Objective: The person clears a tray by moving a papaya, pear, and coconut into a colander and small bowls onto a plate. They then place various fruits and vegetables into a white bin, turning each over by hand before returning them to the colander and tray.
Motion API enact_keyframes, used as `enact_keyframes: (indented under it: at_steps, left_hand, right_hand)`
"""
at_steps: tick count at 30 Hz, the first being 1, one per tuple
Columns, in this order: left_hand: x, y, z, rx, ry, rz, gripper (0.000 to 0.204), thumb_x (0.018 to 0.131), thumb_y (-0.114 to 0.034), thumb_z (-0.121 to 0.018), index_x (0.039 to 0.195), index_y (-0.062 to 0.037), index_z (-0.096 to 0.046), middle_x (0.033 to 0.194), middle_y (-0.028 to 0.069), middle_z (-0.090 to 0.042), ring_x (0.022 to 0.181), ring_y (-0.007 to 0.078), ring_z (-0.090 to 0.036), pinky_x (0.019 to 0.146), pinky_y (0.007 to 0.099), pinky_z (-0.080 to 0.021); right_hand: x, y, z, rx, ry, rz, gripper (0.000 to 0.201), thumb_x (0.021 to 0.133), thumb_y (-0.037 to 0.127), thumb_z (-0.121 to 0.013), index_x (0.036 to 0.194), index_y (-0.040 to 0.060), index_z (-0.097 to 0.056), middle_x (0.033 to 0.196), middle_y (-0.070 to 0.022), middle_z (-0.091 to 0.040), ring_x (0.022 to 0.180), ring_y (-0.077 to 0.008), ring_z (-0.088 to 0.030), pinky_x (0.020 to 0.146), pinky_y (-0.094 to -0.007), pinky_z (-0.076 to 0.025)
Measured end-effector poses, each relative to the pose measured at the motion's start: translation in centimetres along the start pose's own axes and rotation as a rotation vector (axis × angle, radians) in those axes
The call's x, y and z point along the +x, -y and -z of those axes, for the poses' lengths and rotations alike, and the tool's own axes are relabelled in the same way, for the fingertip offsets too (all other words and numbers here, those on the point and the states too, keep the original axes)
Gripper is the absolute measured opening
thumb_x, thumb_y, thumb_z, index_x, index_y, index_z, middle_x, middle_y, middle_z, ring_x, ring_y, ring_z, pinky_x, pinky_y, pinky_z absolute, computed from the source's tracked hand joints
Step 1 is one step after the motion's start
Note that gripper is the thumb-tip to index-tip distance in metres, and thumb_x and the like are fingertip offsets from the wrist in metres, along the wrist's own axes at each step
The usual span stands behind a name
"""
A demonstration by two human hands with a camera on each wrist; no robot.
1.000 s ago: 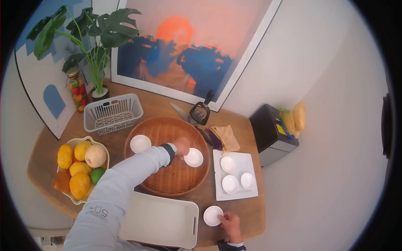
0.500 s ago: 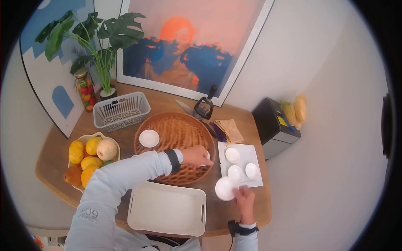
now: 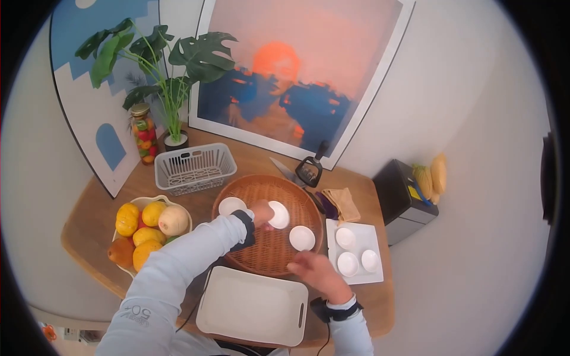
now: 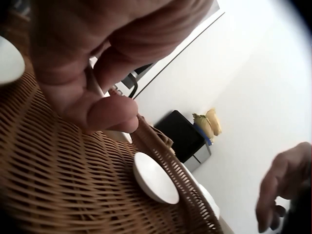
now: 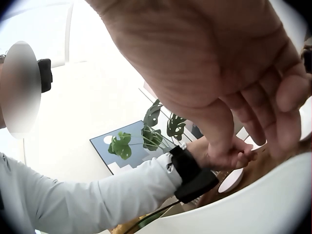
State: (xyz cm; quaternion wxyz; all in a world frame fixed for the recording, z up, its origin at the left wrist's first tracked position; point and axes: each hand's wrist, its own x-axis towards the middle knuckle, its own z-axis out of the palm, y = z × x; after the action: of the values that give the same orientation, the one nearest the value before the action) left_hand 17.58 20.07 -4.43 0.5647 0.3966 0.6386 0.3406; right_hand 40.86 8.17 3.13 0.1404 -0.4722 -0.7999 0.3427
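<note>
Three small white dishes lie in the round wicker tray: a left dish (image 3: 232, 206), a middle dish (image 3: 278, 215) and a right dish (image 3: 302, 238). My left hand (image 3: 261, 213) pinches the middle dish by its rim. In the left wrist view, the thumb and fingers of that hand hide most of the dish. Just off the front right rim of the wicker tray (image 3: 267, 268), near the right dish, my right hand (image 3: 320, 274) hovers holding nothing. Its fingers are loosely bent in the right wrist view.
A white square plate (image 3: 363, 231) with three more white dishes stands at right. In front lies a cream tray (image 3: 252, 305); a fruit bowl (image 3: 191, 222) stands left. Behind are a grey basket (image 3: 196, 169), a knife (image 3: 284, 169), a black-handled tool (image 3: 310, 171) and folded cloths (image 3: 343, 204).
My right hand lifted a dish from the table's front right and let it go in the wicker tray. My left hand moved right, then back left, and now holds the middle dish.
</note>
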Motion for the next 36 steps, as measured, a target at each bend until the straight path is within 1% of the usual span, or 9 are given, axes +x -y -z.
enact_keyframes:
  at_steps: [4, 10, 13, 16, 20, 26, 29, 32, 36]
  left_hand:
    - [3.5, 0.0, 1.0, -0.062, -0.073, 0.081, 0.031, 0.092, -0.002, -0.047, 0.12, 0.0072, -0.059, 0.095, 0.0245, -0.07, 0.064, 0.031, -0.072, 0.044, 0.0342, -0.058]
    - [7.8, 0.8, 0.1, -0.421, -0.159, -0.072, 0.042, 0.087, 0.011, -0.049, 0.129, 0.0182, -0.043, 0.121, 0.0295, -0.059, 0.087, 0.037, -0.071, 0.063, 0.0355, -0.065]
    - [9.2, 0.2, 0.0, -0.537, -0.192, -0.087, 0.04, 0.087, 0.012, -0.049, 0.126, 0.0188, -0.045, 0.127, 0.0293, -0.055, 0.095, 0.0383, -0.07, 0.067, 0.0368, -0.065]
    - [8.1, -0.5, 0.1, -0.463, -0.211, -0.083, 0.035, 0.085, 0.01, -0.05, 0.119, 0.0164, -0.056, 0.116, 0.0275, -0.064, 0.083, 0.0389, -0.072, 0.063, 0.0379, -0.065]
    - [5.1, -2.0, 1.2, -0.055, -0.207, -0.121, 0.031, 0.084, -0.001, -0.056, 0.109, 0.0164, -0.062, 0.101, 0.0269, -0.068, 0.072, 0.0334, -0.072, 0.055, 0.038, -0.06]
    - [0.7, -4.9, 2.6, 0.372, -0.095, -0.287, 0.033, 0.081, -0.019, -0.066, 0.095, 0.0106, -0.068, 0.073, 0.02, -0.068, 0.056, 0.0268, -0.069, 0.046, 0.0384, -0.051]
    - [-4.7, -6.9, 2.5, 0.411, 0.017, -0.376, 0.034, 0.081, -0.022, -0.068, 0.092, 0.0096, -0.067, 0.076, 0.0221, -0.068, 0.06, 0.0319, -0.068, 0.053, 0.0406, -0.053]
    - [-10.4, -7.4, 2.9, 0.707, 0.06, -0.673, 0.032, 0.083, -0.022, -0.069, 0.09, 0.0089, -0.066, 0.084, 0.0251, -0.068, 0.073, 0.0388, -0.068, 0.066, 0.0438, -0.054]
    - [-17.0, -5.8, 4.6, 1.018, 0.106, -0.706, 0.034, 0.087, -0.03, -0.071, 0.092, 0.0032, -0.066, 0.088, 0.023, -0.068, 0.085, 0.0405, -0.066, 0.077, 0.0466, -0.052]
  right_hand:
    - [-0.6, 0.4, 0.9, -0.03, 0.148, -0.09, 0.036, 0.093, 0.029, -0.07, 0.111, -0.0019, -0.062, 0.086, -0.0148, -0.067, 0.078, -0.0241, -0.064, 0.071, -0.0343, -0.051]
    - [-0.1, -1.4, 1.2, -0.012, 0.113, -0.094, 0.038, 0.093, 0.029, -0.07, 0.11, -0.0034, -0.062, 0.09, -0.0163, -0.067, 0.083, -0.0245, -0.063, 0.075, -0.0348, -0.05]
    - [0.3, -2.1, 1.2, -0.012, 0.118, -0.086, 0.037, 0.093, 0.028, -0.07, 0.11, -0.0034, -0.063, 0.09, -0.0165, -0.067, 0.083, -0.0256, -0.064, 0.075, -0.0355, -0.051]
    - [0.5, -2.4, 1.0, -0.007, 0.116, -0.07, 0.035, 0.093, 0.028, -0.07, 0.109, -0.0032, -0.063, 0.089, -0.0172, -0.068, 0.081, -0.027, -0.064, 0.074, -0.0364, -0.051]
    - [0.2, -1.9, 1.1, -0.047, 0.064, -0.029, 0.034, 0.089, 0.025, -0.072, 0.105, -0.0029, -0.063, 0.088, -0.0233, -0.069, 0.083, -0.0381, -0.069, 0.073, -0.0408, -0.054]
    - [-0.1, -1.5, 1.3, -0.052, -0.037, 0.071, 0.029, 0.087, 0.021, -0.074, 0.1, -0.0029, -0.065, 0.086, -0.0235, -0.068, 0.083, -0.0383, -0.068, 0.072, -0.0406, -0.054]
    - [1.4, -1.7, 1.3, -0.093, -0.055, 0.074, 0.029, 0.085, 0.02, -0.075, 0.099, -0.0042, -0.066, 0.09, -0.0232, -0.068, 0.085, -0.0389, -0.067, 0.075, -0.0408, -0.053]
    - [4.1, -4.0, 0.9, -0.164, -0.091, 0.117, 0.032, 0.085, 0.023, -0.075, 0.103, -0.0022, -0.068, 0.099, -0.0198, -0.067, 0.087, -0.0311, -0.066, 0.077, -0.0384, -0.052]
    - [7.8, -5.7, 1.3, -0.333, -0.082, 0.15, 0.037, 0.082, 0.025, -0.077, 0.107, -0.0009, -0.068, 0.108, -0.0218, -0.065, 0.101, -0.0386, -0.062, 0.088, -0.0432, -0.05]
